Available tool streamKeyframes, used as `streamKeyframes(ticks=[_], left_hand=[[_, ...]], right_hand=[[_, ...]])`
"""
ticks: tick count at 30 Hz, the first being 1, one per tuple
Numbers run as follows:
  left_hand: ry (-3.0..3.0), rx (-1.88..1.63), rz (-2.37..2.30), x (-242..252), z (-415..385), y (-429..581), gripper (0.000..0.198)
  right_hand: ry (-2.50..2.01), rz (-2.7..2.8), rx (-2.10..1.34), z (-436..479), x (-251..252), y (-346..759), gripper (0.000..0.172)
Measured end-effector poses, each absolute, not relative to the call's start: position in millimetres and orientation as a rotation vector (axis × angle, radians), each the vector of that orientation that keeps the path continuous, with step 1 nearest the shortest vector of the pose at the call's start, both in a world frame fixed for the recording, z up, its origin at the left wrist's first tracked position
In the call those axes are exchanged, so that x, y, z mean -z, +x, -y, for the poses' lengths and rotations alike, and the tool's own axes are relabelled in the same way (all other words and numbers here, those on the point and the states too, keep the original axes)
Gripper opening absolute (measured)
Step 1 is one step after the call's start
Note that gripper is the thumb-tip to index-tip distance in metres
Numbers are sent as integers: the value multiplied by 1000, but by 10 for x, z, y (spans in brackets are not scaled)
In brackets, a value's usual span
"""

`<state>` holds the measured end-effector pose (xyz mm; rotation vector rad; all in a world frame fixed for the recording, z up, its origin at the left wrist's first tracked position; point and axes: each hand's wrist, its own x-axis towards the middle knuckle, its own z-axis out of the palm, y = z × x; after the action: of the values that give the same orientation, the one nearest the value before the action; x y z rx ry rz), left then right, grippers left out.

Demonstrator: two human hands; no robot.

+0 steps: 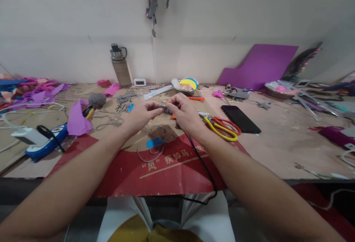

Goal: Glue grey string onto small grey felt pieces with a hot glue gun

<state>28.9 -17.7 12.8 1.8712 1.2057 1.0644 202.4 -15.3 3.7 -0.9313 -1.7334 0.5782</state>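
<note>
Over the middle of the table, my left hand (142, 115) and my right hand (185, 113) meet with their fingertips close together. Between them is a small dark grey piece (162, 107), pinched in the fingers of both; fingers hide part of it, and its kind is unclear. Below the hands lies a tangle of thin thread (164, 133) with a flat blue piece (155, 143) beside it. Scissors with red and yellow handles (222, 128) rest just right of my right wrist. A grey yarn ball (97, 100) sits left of my left hand.
A black phone (240, 119) lies right of the scissors. Behind stand a water bottle (121, 68) and a bowl of scraps (187, 86). A blue power strip (46, 147) and purple felt (79, 118) are left. A black cable (203, 164) crosses the red sheet (124, 175).
</note>
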Motion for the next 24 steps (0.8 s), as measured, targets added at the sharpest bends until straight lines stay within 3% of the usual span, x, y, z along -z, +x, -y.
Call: streamKeyframes(ticks=[3,7,9,14,19,24], left_hand=[[1688,-1137,-1135,-110,119,264,20],[1493,-1174,-994,-66,53,241,23],[1485,-1194,-969,-55,57,242,22],[1741,-1353,-1093,-77,149,257,19],[2131,-1356,-1204,-107,195,237,17],[1952,-1293,-1023,-61,161,260,22]], right_hand=[[-835,1595,-794,152,-101,2066,23],[-694,1512,-1008,153,-175,2112,51],[-745,1479,-1064,126,-162,2119,56],[-888,1470,-1203,61,-32,2070,49],[-911,1730,-1008,139,-11,2003,35],[-956,1750,-873,134,-2,1993,23]])
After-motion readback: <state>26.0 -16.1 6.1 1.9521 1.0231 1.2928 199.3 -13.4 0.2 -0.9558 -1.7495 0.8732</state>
